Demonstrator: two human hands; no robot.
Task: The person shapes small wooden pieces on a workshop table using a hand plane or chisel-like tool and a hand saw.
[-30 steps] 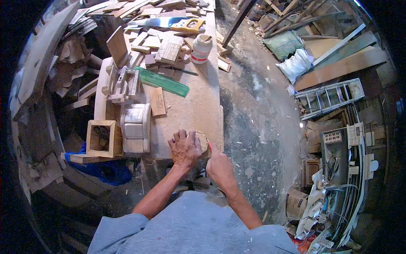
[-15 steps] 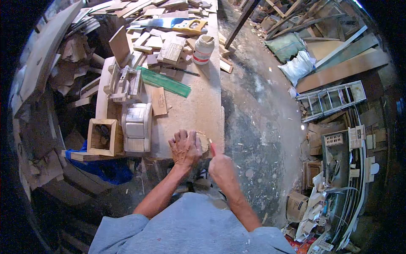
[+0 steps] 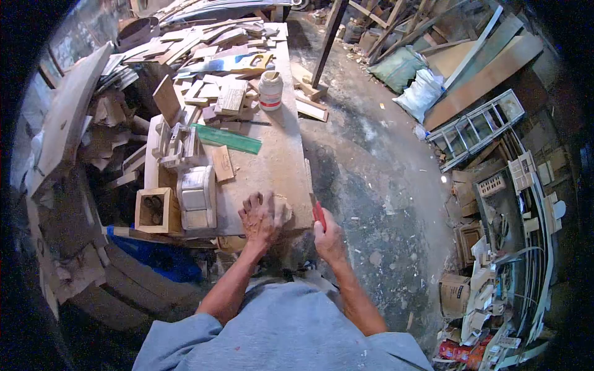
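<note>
My left hand (image 3: 258,217) presses flat on a small rounded wood piece (image 3: 282,210) at the near right corner of the workbench (image 3: 278,167). My right hand (image 3: 328,238) grips a red-handled saw (image 3: 317,213) whose thin blade (image 3: 308,179) runs along the bench's right edge, just right of the wood piece. Most of the wood piece is hidden under my left hand.
A small wooden box (image 3: 153,210) and a pale wooden model (image 3: 197,198) stand left of my hand. A green ruler (image 3: 228,138), a white jar (image 3: 270,90), a blue hand saw (image 3: 226,63) and scrap wood lie farther back. A metal ladder (image 3: 479,127) lies on the dirty floor at right.
My right hand has raised the red-handled tool so its blade now shows along the bench edge. The view has tilted back, showing more of the far bench. My left hand stays on the wood.
</note>
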